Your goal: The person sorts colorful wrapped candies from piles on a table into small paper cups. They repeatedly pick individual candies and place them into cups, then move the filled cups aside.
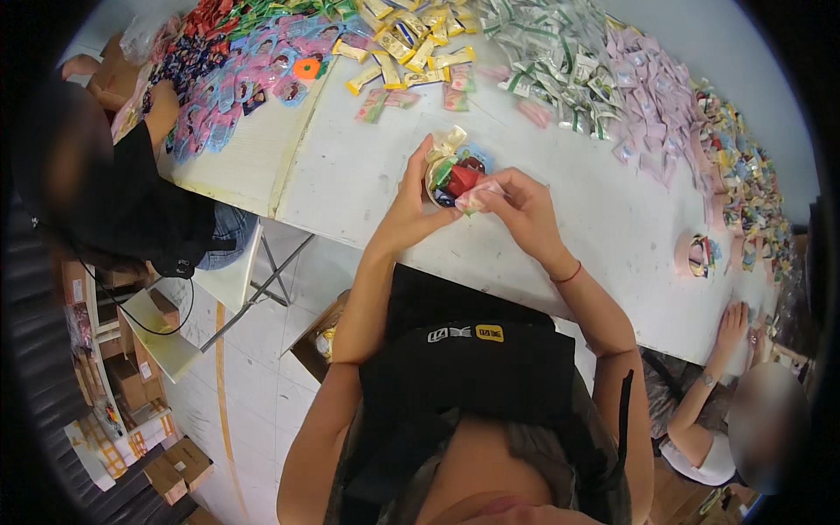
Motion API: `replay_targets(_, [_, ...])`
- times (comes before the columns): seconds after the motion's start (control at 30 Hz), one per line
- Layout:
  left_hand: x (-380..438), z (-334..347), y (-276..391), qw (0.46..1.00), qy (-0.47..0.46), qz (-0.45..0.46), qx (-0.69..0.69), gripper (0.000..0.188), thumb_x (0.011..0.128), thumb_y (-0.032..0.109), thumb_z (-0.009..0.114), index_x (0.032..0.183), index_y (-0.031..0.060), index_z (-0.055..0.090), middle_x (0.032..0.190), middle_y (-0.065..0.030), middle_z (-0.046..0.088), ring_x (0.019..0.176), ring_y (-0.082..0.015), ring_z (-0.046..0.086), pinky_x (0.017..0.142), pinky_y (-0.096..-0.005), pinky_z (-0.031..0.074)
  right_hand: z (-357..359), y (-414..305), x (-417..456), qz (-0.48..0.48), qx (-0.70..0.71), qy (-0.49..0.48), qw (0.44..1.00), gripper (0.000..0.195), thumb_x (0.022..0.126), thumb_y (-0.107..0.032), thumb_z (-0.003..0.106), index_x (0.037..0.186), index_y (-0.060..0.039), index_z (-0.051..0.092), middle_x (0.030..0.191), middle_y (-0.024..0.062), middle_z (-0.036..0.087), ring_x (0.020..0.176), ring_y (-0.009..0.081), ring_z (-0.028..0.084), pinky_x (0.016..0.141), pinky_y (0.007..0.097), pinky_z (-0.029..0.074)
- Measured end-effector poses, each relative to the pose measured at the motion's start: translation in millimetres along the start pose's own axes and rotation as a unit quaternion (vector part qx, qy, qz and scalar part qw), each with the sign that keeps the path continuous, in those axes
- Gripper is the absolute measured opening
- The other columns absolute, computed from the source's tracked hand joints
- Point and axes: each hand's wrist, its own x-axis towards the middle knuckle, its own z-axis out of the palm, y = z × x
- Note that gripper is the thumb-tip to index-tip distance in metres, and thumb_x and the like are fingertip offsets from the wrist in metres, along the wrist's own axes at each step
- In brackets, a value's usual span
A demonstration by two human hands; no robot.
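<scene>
My left hand (410,203) holds a small round cup (431,178) upright by its side, just above the white table. Inside the cup are a red wrapped piece (464,178), a green one, a dark blue one, a blue packet with a printed figure (476,159) and a cream-gold wrapper (449,143). My right hand (525,203) pinches a pink and green packet (479,197) at the cup's near right rim. Beyond the hands lie yellow packets (394,47) and several pink and green packets (456,88).
Green and white sachets (571,72), pink sachets (646,92) and blue-pink packets (262,59) are heaped along the far side. Filled pink cups (686,256) stand at right. Co-workers sit at left (98,170) and right (695,420). An open carton (321,335) is below the table.
</scene>
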Motion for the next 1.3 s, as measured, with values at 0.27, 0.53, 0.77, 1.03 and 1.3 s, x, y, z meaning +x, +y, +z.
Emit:
replay_targets(0.27, [10,1,-6,0.996,0.019,-0.015,0.083,0.073,0.078,0.013,0.083,0.141,0.0070,0.048,0.125,-0.0171,0.052,0.119,-0.0296,0.051,0.105,-0.0395,0.041,-12,-37,21,-0.275,-0.414,-0.029,0.867,0.019,0.081,0.001,0.071,0.098,-0.0053,0.070,0.091,0.0092,0.066,0.083,0.0281,0.064,0.072,0.0341,0.055])
replay_targets(0.53, [7,16,-2,0.981,0.086,0.037,0.169,0.056,0.083,0.013,0.076,0.131,0.0027,0.050,0.118,-0.0201,0.055,0.113,-0.0333,0.051,0.100,-0.0393,0.041,-1,-32,22,-0.151,-0.257,-0.079,0.951,0.020,0.076,0.005,0.071,0.092,-0.0065,0.067,0.087,0.0083,0.065,0.086,0.0262,0.066,0.071,0.0353,0.054])
replay_targets(0.77, [3,3,4,0.988,0.022,-0.051,0.145,0.059,0.090,0.018,0.070,0.139,0.0024,0.040,0.129,-0.0253,0.049,0.119,-0.0377,0.046,0.105,-0.0442,0.035,-2,-22,34,-0.205,-0.396,-0.075,0.892,0.015,0.077,-0.006,0.075,0.082,-0.0073,0.061,0.080,0.0081,0.063,0.077,0.0297,0.061,0.068,0.0410,0.048])
replay_targets(1.03, [2,12,8,0.983,0.043,0.038,0.175,0.057,0.089,0.023,0.072,0.136,0.0031,0.047,0.127,-0.0167,0.055,0.116,-0.0342,0.048,0.103,-0.0441,0.034,-32,-27,54,-0.074,-0.256,-0.106,0.958,0.018,0.078,-0.010,0.078,0.085,-0.0072,0.061,0.082,0.0068,0.064,0.074,0.0190,0.061,0.068,0.0311,0.048])
replay_targets(1.3, [4,11,-2,0.989,0.030,0.010,0.145,0.050,0.089,0.021,0.071,0.131,0.0041,0.050,0.124,-0.0160,0.056,0.114,-0.0326,0.048,0.103,-0.0430,0.033,-115,13,148,-0.178,-0.627,0.178,0.737,0.026,0.087,-0.012,0.070,0.112,-0.0062,0.067,0.105,0.0139,0.066,0.075,0.0280,0.065,0.068,0.0377,0.052])
